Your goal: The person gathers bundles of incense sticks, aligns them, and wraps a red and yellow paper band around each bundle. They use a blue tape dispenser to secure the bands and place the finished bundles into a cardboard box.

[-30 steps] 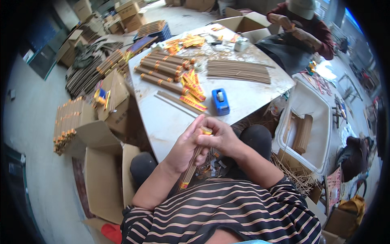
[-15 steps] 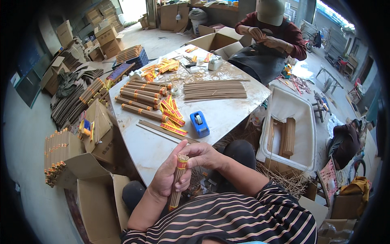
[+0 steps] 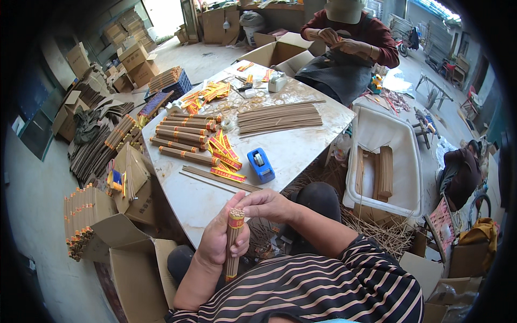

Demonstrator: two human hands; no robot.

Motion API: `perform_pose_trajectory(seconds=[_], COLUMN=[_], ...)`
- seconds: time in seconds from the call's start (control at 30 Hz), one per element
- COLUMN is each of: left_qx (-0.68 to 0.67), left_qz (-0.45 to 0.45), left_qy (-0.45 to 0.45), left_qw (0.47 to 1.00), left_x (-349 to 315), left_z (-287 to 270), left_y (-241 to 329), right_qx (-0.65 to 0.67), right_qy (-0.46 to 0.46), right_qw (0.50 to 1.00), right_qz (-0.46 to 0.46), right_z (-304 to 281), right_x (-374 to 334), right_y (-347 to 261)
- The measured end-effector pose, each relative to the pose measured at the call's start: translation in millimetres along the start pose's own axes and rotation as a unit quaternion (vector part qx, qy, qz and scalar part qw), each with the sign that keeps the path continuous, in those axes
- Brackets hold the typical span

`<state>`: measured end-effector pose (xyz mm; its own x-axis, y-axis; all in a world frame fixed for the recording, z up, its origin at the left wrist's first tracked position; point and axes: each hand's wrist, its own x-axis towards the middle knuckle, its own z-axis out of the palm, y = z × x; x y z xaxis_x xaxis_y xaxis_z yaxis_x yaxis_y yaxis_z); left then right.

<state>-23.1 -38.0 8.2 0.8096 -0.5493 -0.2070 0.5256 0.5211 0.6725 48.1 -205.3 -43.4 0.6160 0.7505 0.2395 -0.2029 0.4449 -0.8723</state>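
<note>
1. While a bundle of brown sticks is gripped in the left hand, its upper end is touched by the fingertips of the right hand; whether anything is pinched there cannot be told
2. Bundle held on end before the striped shirt, near the table edge; a red-and-yellow band is wrapped round its top
3. On the white table, a blue tape dispenser is placed beside red-and-yellow labels; banded bundles are stacked leftward, loose sticks spread beyond
4. More sticks are held in a white tub at right
5. Across the table, a co-worker is seen, both hands raised together
</note>
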Motion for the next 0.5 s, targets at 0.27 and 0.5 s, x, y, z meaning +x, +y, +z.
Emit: perform_pose_trajectory(seconds=[0.27,0.5], left_qx=[0.092,0.158], left_qz=[0.028,0.111], left_qy=[0.075,0.13], left_qw=[0.993,0.972], left_x=[3.2,-2.3], left_z=[3.0,16.4], left_y=[-2.6,-12.9], right_qx=[-0.048,-0.072], right_qy=[0.072,0.146], right_qw=[0.996,0.985], right_qz=[0.031,0.056], right_z=[43.7,52.7], right_x=[-0.2,-1.8], right_y=[-28.9,-26.4])
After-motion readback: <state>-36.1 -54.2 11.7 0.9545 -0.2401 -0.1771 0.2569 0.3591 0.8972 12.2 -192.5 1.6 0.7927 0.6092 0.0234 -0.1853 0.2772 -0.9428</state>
